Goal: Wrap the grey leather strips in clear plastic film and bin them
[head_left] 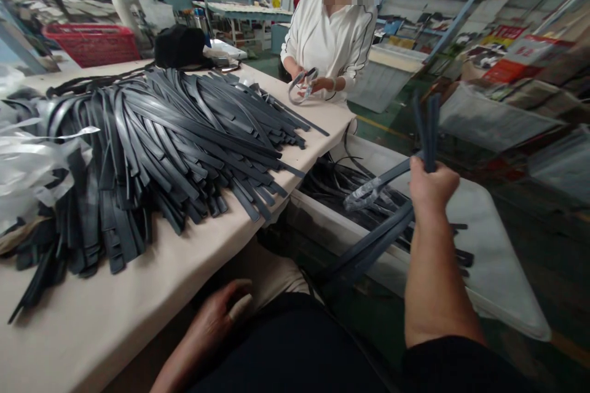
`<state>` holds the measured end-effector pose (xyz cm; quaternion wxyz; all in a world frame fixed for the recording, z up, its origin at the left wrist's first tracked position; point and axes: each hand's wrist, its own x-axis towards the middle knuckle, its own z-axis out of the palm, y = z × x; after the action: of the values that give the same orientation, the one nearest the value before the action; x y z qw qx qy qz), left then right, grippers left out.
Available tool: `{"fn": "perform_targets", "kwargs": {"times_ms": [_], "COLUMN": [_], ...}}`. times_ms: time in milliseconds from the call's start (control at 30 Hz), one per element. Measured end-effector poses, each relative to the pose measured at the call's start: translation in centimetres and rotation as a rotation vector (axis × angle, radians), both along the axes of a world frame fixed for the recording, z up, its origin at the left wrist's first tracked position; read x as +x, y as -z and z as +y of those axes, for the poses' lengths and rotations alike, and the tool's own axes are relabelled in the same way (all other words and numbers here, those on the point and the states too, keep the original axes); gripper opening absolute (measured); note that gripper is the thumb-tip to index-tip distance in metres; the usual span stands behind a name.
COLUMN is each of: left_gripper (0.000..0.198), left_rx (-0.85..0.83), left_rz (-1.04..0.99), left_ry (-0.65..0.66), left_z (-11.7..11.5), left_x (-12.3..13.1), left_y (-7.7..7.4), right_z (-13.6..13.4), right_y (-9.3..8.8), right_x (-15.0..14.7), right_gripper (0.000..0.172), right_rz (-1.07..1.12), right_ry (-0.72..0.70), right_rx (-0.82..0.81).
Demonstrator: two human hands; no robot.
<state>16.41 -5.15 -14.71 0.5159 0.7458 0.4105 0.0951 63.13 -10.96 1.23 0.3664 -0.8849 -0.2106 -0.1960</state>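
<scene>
My right hand [431, 187] is closed round a bundle of dark grey straps [426, 126], held up over a white bin [488, 258]. The straps stick up above my fist and trail down to the left below it. My left hand [221, 316] rests low by my lap, under the table's edge, with its fingers stretched out and nothing in it. A large heap of the same grey straps [175, 135] lies spread over the beige table [138, 295] to my left.
A person in a white jacket [334, 31] stands at the table's far end, handling a strap. The white bin holds more dark straps [341, 187]. A black bag [179, 46] and a red basket [92, 43] sit at the back. Crumpled clear plastic [27, 166] lies at the left.
</scene>
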Motion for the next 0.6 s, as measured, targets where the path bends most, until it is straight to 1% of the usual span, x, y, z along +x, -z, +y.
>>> {"fn": "perform_targets", "kwargs": {"times_ms": [67, 133, 233, 333, 467, 533, 600], "left_gripper": [0.043, 0.042, 0.044, 0.045, 0.050, 0.051, 0.051], "left_rx": [-0.014, -0.030, -0.035, -0.023, -0.014, -0.012, -0.008], "left_rz": [0.002, 0.002, 0.004, 0.025, 0.042, 0.042, 0.047], "left_ry": [0.020, 0.012, -0.027, -0.026, 0.026, 0.039, 0.050], "left_z": [0.1, 0.3, 0.6, 0.9, 1.2, 1.3, 1.4], "left_x": [0.0, -0.1, -0.1, -0.2, -0.6, -0.7, -0.7], "left_y": [0.1, 0.1, 0.2, 0.9, 2.6, 3.2, 3.5], "right_z": [0.4, 0.1, -1.9, -5.2, -10.0, -11.9, -13.3], "right_y": [1.4, 2.6, 3.7, 3.6, 2.6, 2.4, 2.5], "right_x": [-0.2, -0.5, -0.6, -0.2, 1.3, 2.2, 3.1], "right_gripper": [0.040, 0.037, 0.037, 0.041, 0.050, 0.052, 0.052], "right_rz": [0.049, 0.087, 0.135, 0.183, 0.280, 0.344, 0.403], "right_ry": [0.043, 0.066, 0.101, 0.172, 0.346, 0.407, 0.434], "right_rx": [-0.107, -0.205, -0.325, -0.411, -0.475, -0.497, -0.511]}}
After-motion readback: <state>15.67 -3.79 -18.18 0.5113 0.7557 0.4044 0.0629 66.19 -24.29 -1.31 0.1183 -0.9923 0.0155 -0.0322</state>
